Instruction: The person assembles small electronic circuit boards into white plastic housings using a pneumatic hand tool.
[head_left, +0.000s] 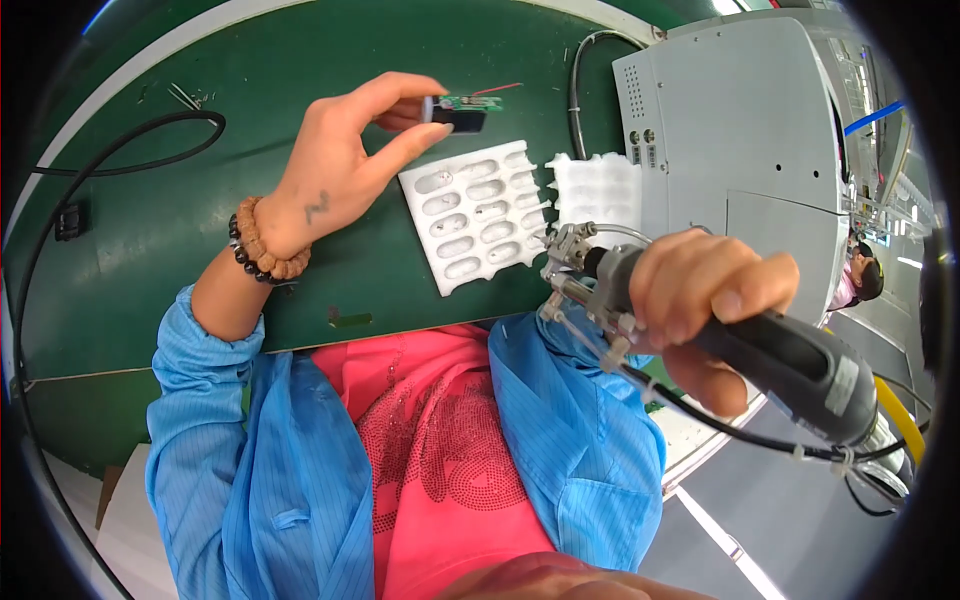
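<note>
My left hand (pixel 345 150) pinches a small circuit board assembly (pixel 468 113) between thumb and fingers, above the green table. It has a green board on top, a black block beneath and a thin red wire sticking out to the right. In my right hand (pixel 705 300) is a black handheld power tool (pixel 805 365), fingers wrapped round its body. Its metal head, with brackets and thin tubes, points left toward a white foam tray (pixel 418 213). Oval slots run in rows across that tray, some with small bits in them. The tray lies below the held board.
Beside the tray lies a second white moulded piece (pixel 597 190). A large grey metal cabinet (pixel 740 110) stands at the right, with a black cable (pixel 575 90) next to it. Another black cable (pixel 100 150) loops at the left, near a small black part (pixel 70 221).
</note>
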